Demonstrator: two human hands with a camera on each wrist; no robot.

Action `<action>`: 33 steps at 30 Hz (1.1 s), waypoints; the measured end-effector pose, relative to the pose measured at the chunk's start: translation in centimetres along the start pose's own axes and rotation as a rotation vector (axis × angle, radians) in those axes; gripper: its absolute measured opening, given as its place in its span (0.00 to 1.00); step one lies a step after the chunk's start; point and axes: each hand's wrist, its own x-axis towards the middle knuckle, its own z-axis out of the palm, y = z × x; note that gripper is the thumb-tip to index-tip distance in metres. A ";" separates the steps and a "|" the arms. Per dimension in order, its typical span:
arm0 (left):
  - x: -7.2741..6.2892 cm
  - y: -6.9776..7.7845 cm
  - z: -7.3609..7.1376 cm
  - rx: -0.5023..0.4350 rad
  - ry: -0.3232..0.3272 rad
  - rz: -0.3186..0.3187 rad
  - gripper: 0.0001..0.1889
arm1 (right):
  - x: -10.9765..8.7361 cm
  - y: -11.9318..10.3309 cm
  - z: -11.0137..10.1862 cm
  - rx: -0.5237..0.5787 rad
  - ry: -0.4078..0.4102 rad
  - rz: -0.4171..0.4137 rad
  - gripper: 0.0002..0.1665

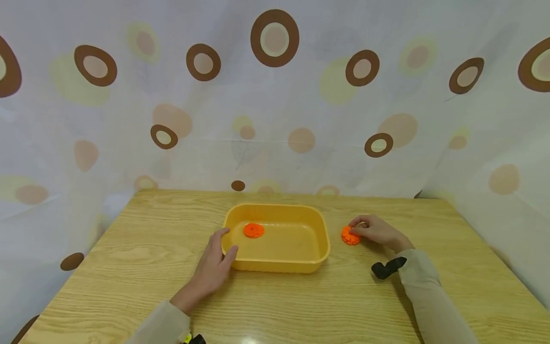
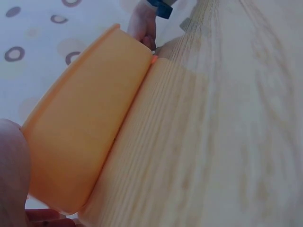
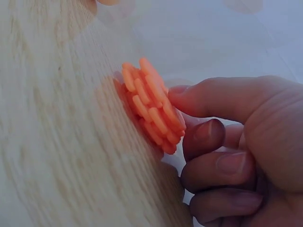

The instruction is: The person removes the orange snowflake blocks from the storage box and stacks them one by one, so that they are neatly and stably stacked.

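**Yellow tray [image 1: 275,265] sitting between two hands, layered orange disc [image 1: 351,237] at the right**

A patterned cloth [image 1: 283,110] is hanging behind everything, at twelve o'clock. Below it, a wood-grain desk [image 1: 301,306] is carrying the tray. Pale sleeves [image 1: 434,296] are reaching in from five and seven o'clock. The left hand [image 1: 210,270] is gripping the tray at eight o'clock, thumb and fingers bending around its rim. The right hand [image 1: 380,232] is sitting at three o'clock from the tray; its thumb and index finger are nearly closing, pinching the layered orange disc just above or on the desk, which being impossible to tell. Its other fingers are curling inward. A second orange piece [image 1: 253,230] is lying inside the tray, toward ten o'clock.
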 end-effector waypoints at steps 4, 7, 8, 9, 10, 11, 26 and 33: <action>0.0 0.1 0.0 -0.003 0.003 0.013 0.25 | -0.1 -0.1 0.0 -0.035 0.016 0.012 0.22; 0.0 0.2 0.0 -0.003 -0.003 0.014 0.25 | -0.2 -0.3 0.0 -0.036 0.027 0.048 0.27; 0.0 0.2 0.0 -0.003 -0.004 0.013 0.25 | -0.2 -0.4 0.1 -0.032 0.028 0.062 0.29; 0.0 0.3 0.0 -0.003 -0.007 0.011 0.25 | -0.2 -0.5 0.1 -0.028 0.030 0.074 0.30; -0.1 0.3 -0.1 -0.003 -0.009 0.010 0.25 | -0.2 -0.5 0.1 -0.023 0.032 0.081 0.31; 0.0 0.3 -0.1 -0.003 -0.011 0.007 0.25 | -0.2 -0.6 0.2 -0.016 0.033 0.083 0.31; 0.0 0.5 -0.4 -0.004 -0.023 0.001 0.26 | 0.0 -1.5 0.2 0.069 0.143 0.044 0.33; 0.0 0.4 -0.3 -0.008 -0.023 -0.002 0.26 | 0.2 -2.2 0.0 0.113 0.165 -0.001 0.30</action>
